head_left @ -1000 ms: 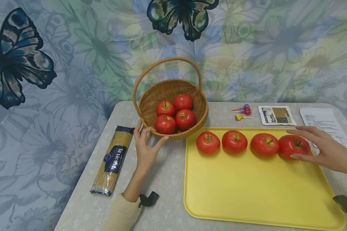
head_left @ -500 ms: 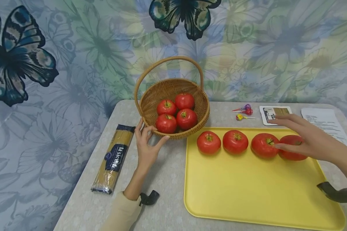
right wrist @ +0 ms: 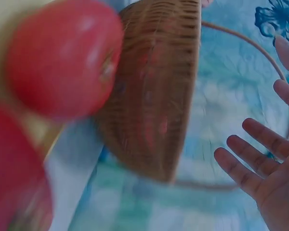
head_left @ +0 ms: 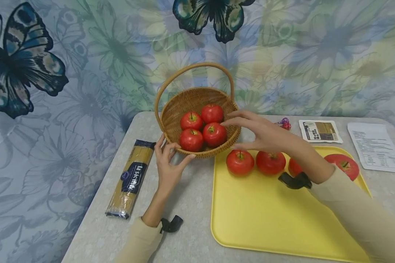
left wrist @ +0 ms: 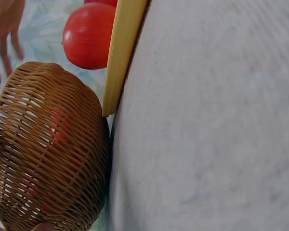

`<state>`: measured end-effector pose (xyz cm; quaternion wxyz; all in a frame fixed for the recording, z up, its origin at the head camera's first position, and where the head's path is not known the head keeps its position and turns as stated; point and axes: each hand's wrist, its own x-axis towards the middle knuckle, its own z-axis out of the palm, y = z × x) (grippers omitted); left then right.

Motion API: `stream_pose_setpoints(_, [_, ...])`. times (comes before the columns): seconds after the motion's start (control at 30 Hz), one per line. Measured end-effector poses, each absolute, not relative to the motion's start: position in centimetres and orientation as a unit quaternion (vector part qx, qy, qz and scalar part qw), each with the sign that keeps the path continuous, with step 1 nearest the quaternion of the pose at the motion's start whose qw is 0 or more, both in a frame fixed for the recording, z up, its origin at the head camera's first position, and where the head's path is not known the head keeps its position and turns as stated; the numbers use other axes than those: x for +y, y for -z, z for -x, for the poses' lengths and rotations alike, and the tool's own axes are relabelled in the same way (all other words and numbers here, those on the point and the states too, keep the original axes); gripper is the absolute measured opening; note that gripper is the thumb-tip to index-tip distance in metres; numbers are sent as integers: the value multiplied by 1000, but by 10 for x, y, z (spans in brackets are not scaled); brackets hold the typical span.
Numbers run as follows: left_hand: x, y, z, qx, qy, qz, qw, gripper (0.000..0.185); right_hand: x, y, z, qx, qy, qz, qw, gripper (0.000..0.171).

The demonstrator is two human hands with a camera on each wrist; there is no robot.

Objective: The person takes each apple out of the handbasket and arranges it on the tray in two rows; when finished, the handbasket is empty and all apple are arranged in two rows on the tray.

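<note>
Right hand [head_left: 266, 136]: spread and holding nothing, fingers straight; it hangs over the right rim of the basket [head_left: 171, 109], fingertips pointing left toward the fruit inside. The right wrist view shows the same open palm [right wrist: 272, 178] beside the basket wall [right wrist: 154, 91].
Left hand [head_left: 168, 164]: on the bench [head_left: 191, 204] at the basket's near-left side, thumb and fingers curled against the woven rim, gripping it.
Tomatoes in basket [head_left: 202, 131]: four, packed touching in two pairs, lying just left of and below the right fingertips.
Nearer hand: the right, which is above the fruit; the left is lower, outside the wall, and busy with the rim.
Direction: from the right hand the nearest tomato [head_left: 214, 134] lies left and down, inside the rim; the handle [head_left: 194, 67] arches across farther back, so the way in from the right front looks open to me.
Axis: the tomatoes are round, stems up, with no long side to favour.
Tray [head_left: 276, 226]: yellow, just right of the basket, touching or nearly touching it in the left wrist view [left wrist: 123, 53]; a row of tomatoes [head_left: 239, 162] along its far edge, partly hidden under the right forearm.
Pasta [head_left: 131, 179]: packet lying left of the left hand, long side running away from the person.
Papers [head_left: 320, 130]: at the far right of the bench, well apart from both hands.
</note>
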<state>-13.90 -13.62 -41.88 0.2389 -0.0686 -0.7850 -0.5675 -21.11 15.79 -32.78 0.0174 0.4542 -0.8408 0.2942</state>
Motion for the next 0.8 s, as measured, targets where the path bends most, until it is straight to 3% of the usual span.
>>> stream_pose_setpoints(0.4, [-137,417,140,-796,553,74,234,38,58,360,263,-825,-296,-472,-98,64])
stream_pose_setpoints(0.8, [-139,417,139,-794,557,73,231,37,33,377,278,-847,-250,-440,-161,66])
